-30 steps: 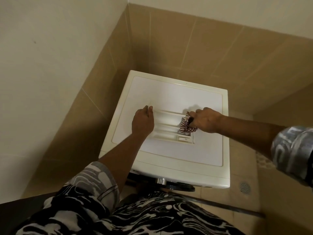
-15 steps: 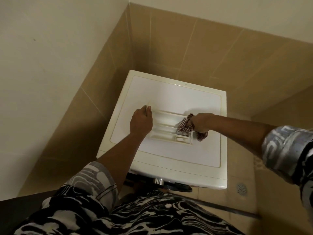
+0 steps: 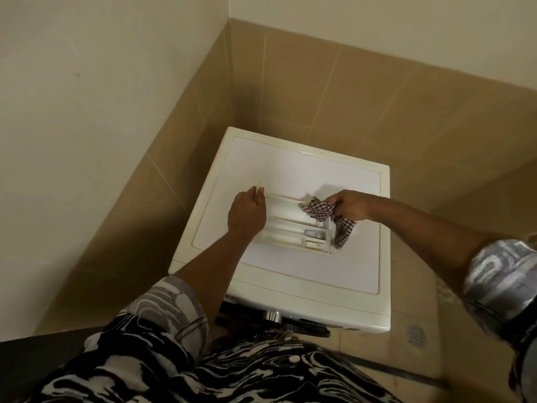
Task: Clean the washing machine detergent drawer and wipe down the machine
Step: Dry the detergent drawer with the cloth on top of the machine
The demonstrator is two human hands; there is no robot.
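A white detergent drawer lies flat on top of the white washing machine, its compartments facing up. My left hand grips the drawer's left end, fingers curled over its edge. My right hand grips a bunched red-and-white checked cloth at the drawer's right end. Part of the cloth hangs down past the drawer's right side onto the machine top.
The machine stands in a corner between tan tiled walls. Its door and a chrome knob show below the front edge. A round floor drain sits on the tiled floor to the right.
My right hand has moved the cloth from inside the drawer's right compartment to its right end, and the cloth now trails over the side. My left hand has stayed on the drawer.
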